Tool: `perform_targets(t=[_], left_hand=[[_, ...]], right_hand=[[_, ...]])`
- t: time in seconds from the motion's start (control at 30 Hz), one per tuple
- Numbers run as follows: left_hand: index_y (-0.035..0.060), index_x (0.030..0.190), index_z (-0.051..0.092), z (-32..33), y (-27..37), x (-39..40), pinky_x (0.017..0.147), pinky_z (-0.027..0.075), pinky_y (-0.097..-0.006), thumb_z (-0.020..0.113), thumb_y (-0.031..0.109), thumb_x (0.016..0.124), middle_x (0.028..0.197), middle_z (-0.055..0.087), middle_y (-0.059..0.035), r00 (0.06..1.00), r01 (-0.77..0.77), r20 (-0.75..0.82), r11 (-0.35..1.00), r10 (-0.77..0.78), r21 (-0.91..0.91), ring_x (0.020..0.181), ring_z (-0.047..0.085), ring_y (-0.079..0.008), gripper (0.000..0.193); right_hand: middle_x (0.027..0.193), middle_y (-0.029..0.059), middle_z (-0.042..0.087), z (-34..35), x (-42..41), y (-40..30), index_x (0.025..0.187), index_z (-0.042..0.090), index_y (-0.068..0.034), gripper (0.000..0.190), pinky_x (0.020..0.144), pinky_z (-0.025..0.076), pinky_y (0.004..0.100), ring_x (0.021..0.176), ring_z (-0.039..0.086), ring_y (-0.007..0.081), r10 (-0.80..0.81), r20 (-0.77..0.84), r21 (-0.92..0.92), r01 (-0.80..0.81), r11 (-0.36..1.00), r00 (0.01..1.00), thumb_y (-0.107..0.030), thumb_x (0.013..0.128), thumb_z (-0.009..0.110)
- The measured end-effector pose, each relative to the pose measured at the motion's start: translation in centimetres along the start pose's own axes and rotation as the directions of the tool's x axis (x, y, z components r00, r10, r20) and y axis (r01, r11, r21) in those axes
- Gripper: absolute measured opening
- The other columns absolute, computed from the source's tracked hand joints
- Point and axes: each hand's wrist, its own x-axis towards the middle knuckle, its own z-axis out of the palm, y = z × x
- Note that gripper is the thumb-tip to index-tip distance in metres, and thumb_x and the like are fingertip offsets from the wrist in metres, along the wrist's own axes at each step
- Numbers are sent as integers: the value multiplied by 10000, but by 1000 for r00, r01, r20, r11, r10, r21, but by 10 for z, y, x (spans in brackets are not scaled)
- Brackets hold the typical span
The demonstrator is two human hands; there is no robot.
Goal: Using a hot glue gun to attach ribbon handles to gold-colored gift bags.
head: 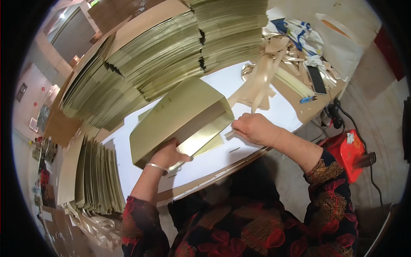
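Note:
A gold cardboard box (179, 115) rests tilted on the white sheet (273, 123), its open side facing me. My left hand (168, 152), with a bangle at the wrist, grips the box's near wall, fingers reaching inside and thumb outside. Just off the box's right end, my right hand (255, 128) pinches a beige satin ribbon (230, 133), whose short end sticks out from the fingers. More loose ribbons (257, 83) lie just beyond that hand. Under the box, the edge of a flat gold piece (210, 146) shows.
Tall stacks of folded gold cardboard (160, 45) line the table's far side. Upright gold sheets (99, 176) stand at left, ribbons (96, 228) hanging below. At right lie a phone (316, 80), pale strips (293, 82) and a blue lighter-like item (307, 99). A red stool (345, 154) stands beside the table.

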Motion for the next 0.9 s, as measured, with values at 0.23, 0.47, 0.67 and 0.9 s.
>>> perform_targets(t=[0.23,0.47,0.67,0.9], left_hand=[[-31,1101,612,-2,-14,11,782,469,-309,733,162,741,937,658,-107,991,76,136,790,10,-609,828,595,-202,427],[7,962,614,-3,-7,-2,719,481,-266,696,37,757,877,650,-69,993,105,117,536,-12,-838,762,602,-167,222],[19,954,606,-2,-7,-6,708,484,-278,699,67,772,853,638,-59,995,82,101,503,10,-860,748,593,-156,209],[32,933,621,8,-14,3,693,486,-279,699,101,783,844,635,-57,998,45,58,546,7,-836,726,592,-147,183]], right_hand=[[756,126,650,87,23,-91,907,633,18,222,633,480,333,664,601,184,469,396,829,-527,187,789,-194,847,610],[792,94,609,120,37,-133,932,578,63,199,593,471,300,677,568,145,597,521,848,-448,-283,611,-118,859,614],[809,93,588,120,35,-136,948,555,61,188,580,470,299,679,559,139,649,516,854,-391,-342,559,-97,852,583],[818,99,592,126,31,-137,949,556,67,198,589,476,303,691,568,143,634,520,852,-403,-335,572,-97,841,574]])
